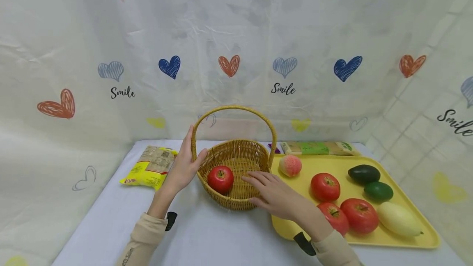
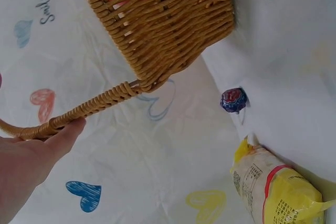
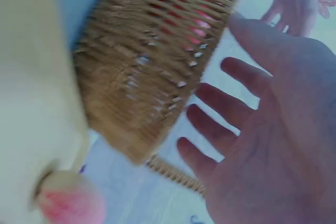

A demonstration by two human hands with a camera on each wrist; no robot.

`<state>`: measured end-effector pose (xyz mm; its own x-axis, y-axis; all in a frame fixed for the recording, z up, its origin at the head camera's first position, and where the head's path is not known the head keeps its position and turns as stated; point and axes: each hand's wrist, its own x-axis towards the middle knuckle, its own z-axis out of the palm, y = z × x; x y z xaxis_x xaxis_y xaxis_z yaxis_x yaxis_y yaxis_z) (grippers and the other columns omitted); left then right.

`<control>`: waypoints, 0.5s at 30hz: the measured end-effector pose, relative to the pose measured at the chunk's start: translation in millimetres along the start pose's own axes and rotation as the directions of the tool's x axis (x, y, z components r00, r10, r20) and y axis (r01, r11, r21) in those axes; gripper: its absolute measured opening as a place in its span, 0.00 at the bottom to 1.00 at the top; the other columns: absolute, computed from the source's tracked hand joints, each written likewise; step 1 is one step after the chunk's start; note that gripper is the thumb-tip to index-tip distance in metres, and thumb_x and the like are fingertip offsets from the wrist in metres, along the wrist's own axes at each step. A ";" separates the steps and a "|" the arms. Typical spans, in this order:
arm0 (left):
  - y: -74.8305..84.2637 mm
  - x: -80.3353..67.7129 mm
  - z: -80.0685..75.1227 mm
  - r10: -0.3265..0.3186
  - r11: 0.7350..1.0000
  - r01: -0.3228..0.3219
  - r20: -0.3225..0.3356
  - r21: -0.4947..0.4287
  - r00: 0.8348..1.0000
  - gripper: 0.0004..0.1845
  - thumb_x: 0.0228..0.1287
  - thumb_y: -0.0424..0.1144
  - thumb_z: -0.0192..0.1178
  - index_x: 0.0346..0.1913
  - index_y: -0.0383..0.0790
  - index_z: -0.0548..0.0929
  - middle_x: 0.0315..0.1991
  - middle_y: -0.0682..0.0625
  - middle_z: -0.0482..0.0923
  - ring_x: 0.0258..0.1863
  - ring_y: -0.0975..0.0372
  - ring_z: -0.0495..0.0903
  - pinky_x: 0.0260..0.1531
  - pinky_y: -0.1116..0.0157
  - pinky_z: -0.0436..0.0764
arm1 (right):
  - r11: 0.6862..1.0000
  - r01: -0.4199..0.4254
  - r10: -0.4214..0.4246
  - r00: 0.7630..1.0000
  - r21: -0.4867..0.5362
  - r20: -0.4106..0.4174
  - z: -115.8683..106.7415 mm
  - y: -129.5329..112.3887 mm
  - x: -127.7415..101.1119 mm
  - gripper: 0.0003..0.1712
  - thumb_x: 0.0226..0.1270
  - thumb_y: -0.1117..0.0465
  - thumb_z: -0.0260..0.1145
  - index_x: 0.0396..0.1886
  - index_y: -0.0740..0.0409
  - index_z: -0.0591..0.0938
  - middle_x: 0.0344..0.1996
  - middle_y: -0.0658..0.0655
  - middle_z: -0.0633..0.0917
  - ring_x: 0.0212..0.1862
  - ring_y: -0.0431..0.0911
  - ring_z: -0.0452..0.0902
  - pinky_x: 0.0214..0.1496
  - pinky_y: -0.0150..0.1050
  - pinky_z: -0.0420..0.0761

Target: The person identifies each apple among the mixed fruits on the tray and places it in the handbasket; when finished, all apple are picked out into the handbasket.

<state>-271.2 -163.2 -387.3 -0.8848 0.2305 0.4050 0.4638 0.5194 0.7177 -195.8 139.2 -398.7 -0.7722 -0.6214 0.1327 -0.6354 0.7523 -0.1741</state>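
Observation:
A wicker basket (image 1: 242, 157) with a tall arched handle stands mid-table, holding one red apple (image 1: 220, 180) at its left side. My left hand (image 1: 184, 168) is at the basket's left, its straight fingers up against the base of the handle and the thumb spread towards the rim. In the left wrist view, a fingertip (image 2: 73, 128) touches the wicker handle. Over the basket's right rim hovers my right hand (image 1: 275, 195), palm down, fingers extended and holding nothing. The right wrist view shows its spread fingers (image 3: 223, 106) beside the basket's woven side (image 3: 142, 72).
To the right lies a yellow tray (image 1: 286, 225) with several red apples (image 1: 325, 186), a peach (image 1: 290, 165), two dark green avocado-like fruits (image 1: 378, 191) and a pale yellow oblong fruit (image 1: 399, 218). A yellow packet (image 1: 149, 167) sits left; a long package (image 1: 319, 148) lies behind the tray.

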 end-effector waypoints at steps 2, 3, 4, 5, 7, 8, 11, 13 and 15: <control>-0.4 -0.1 0.5 -0.001 1.000 0.001 -0.002 -0.001 1.000 0.47 0.77 0.60 0.52 0.84 0.57 0.33 0.86 0.49 0.36 0.85 0.50 0.43 0.81 0.42 0.54 | 1.000 -0.025 0.026 0.999 0.004 -0.025 2.8 3.0 -12.4 0.35 0.76 0.48 0.63 0.78 0.50 0.66 0.76 0.60 0.69 0.76 0.60 0.65 0.77 0.62 0.67; -0.7 -0.1 0.8 -0.001 1.000 0.001 -0.002 -0.002 1.000 0.47 0.77 0.60 0.52 0.84 0.57 0.33 0.86 0.49 0.36 0.85 0.50 0.43 0.81 0.42 0.54 | 0.999 -0.045 0.045 0.998 0.006 -0.037 4.0 4.6 -18.8 0.36 0.76 0.47 0.63 0.79 0.50 0.66 0.77 0.60 0.68 0.77 0.59 0.64 0.77 0.63 0.66; -0.9 -0.2 1.1 -0.001 1.000 0.001 -0.003 -0.005 1.000 0.47 0.77 0.60 0.52 0.84 0.57 0.33 0.86 0.49 0.36 0.85 0.50 0.43 0.81 0.43 0.54 | 0.998 -0.066 0.067 0.996 0.009 -0.052 5.3 6.5 -25.7 0.37 0.76 0.47 0.63 0.79 0.50 0.65 0.77 0.59 0.68 0.78 0.59 0.63 0.77 0.63 0.65; -1.2 -0.3 1.6 -0.001 1.000 0.001 -0.005 -0.007 1.000 0.47 0.77 0.60 0.52 0.84 0.56 0.33 0.86 0.49 0.37 0.85 0.50 0.44 0.81 0.43 0.54 | 0.996 -0.091 0.091 0.993 0.008 -0.068 6.6 8.4 -33.2 0.38 0.75 0.46 0.64 0.80 0.49 0.64 0.77 0.59 0.67 0.78 0.59 0.63 0.77 0.64 0.65; -1.7 -0.2 2.6 0.000 1.000 0.000 -0.004 -0.008 1.000 0.47 0.77 0.60 0.51 0.84 0.54 0.34 0.86 0.49 0.37 0.85 0.50 0.44 0.81 0.43 0.55 | 0.989 -0.148 0.148 0.984 0.009 -0.097 9.2 13.0 -49.0 0.40 0.74 0.46 0.66 0.80 0.47 0.64 0.78 0.58 0.67 0.77 0.59 0.63 0.76 0.65 0.65; -1.9 -0.2 3.0 0.000 1.000 0.000 -0.001 -0.008 1.000 0.47 0.77 0.60 0.51 0.84 0.53 0.34 0.86 0.48 0.37 0.85 0.50 0.44 0.81 0.43 0.55 | 0.984 -0.176 0.175 0.978 0.007 -0.111 10.9 15.7 -57.0 0.40 0.73 0.45 0.66 0.80 0.47 0.64 0.77 0.58 0.68 0.77 0.59 0.63 0.77 0.65 0.65; -2.4 0.0 3.8 -0.001 1.000 0.001 0.007 -0.007 1.000 0.48 0.78 0.60 0.51 0.84 0.52 0.34 0.86 0.48 0.36 0.85 0.50 0.43 0.81 0.43 0.54 | 0.970 -0.245 0.240 0.959 -0.012 -0.153 15.9 26.1 -79.8 0.40 0.70 0.46 0.69 0.78 0.47 0.67 0.75 0.58 0.71 0.75 0.59 0.66 0.76 0.66 0.64; -2.4 -0.1 3.0 -0.001 1.000 0.001 0.007 -0.006 1.000 0.47 0.78 0.60 0.51 0.84 0.53 0.33 0.86 0.49 0.36 0.85 0.50 0.43 0.81 0.42 0.54 | 0.959 -0.284 0.276 0.945 -0.020 -0.178 18.8 34.3 -92.2 0.40 0.68 0.47 0.71 0.76 0.48 0.69 0.74 0.60 0.72 0.74 0.61 0.66 0.76 0.66 0.63; -2.9 -0.2 2.0 -0.001 1.000 0.001 0.004 -0.002 1.000 0.47 0.78 0.59 0.51 0.84 0.54 0.33 0.86 0.49 0.36 0.85 0.49 0.43 0.81 0.42 0.54 | 0.950 -0.310 0.300 0.932 -0.021 -0.204 20.5 42.4 -102.3 0.40 0.66 0.47 0.73 0.75 0.49 0.70 0.72 0.61 0.73 0.74 0.61 0.66 0.75 0.67 0.63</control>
<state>-272.5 -163.1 -390.6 -0.8855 0.2330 0.4020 0.4629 0.5179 0.7194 -143.5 230.2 -439.7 -0.9118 -0.3090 0.2703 -0.3644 0.9124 -0.1861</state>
